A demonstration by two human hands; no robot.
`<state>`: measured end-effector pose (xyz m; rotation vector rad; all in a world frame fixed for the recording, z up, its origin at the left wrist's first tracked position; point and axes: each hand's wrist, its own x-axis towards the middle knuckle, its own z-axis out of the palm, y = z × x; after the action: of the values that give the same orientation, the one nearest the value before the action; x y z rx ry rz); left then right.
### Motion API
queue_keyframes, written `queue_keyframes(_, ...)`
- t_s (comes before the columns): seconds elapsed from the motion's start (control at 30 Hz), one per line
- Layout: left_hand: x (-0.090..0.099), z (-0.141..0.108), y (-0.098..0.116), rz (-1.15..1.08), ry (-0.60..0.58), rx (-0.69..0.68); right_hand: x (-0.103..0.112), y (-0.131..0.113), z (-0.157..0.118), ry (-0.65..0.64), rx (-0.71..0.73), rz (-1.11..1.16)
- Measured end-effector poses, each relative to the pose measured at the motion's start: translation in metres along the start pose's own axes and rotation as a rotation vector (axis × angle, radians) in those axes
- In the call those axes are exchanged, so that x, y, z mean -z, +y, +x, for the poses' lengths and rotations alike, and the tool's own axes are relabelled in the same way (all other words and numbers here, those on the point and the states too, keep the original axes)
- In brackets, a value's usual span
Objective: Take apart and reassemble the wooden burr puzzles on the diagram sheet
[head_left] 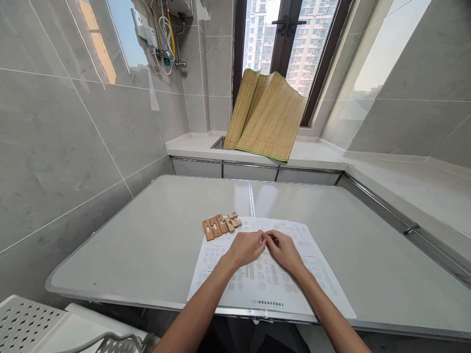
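Bare forearms (206,304) lead to the left hand (247,246) and right hand (284,251), fingers bunched narrow above the printed sheet (235,300) (whether they hold anything, I cannot tell). Wooden pieces (222,225) at its far left corner look light, rigid, best taken by their edges.

Small light-brown wooden blocks (223,228), notched or slotted, some bearing dark markings, lie close together in a slanting row at the far left corner of a white paper sheet (263,293) printed with grey diagrams, flat on the pale grey desk (147,250)
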<state>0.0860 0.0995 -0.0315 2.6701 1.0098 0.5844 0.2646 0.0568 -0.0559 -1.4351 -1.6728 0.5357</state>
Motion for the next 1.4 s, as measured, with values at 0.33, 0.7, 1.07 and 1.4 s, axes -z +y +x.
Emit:
queue_keyframes(0.33, -0.001, 0.0, -0.001, -0.019, 0.019, -0.01, 0.001, 0.0, -0.001, -0.008, -0.016, 0.016)
queue_keyframes(0.7, 0.042, -0.031, -0.021, -0.017, 0.215, 0.004, -0.004, 0.001, 0.002, -0.007, -0.026, -0.024)
queue_keyframes(1.07, 0.081, -0.088, -0.109, -0.008, 0.162, 0.404, -0.003, 0.0, 0.002, -0.012, -0.022, -0.007)
queue_keyframes(1.4, 0.068, -0.057, -0.102, -0.04, 0.145, 0.392, -0.005, 0.001, 0.002, -0.009, -0.018, 0.003)
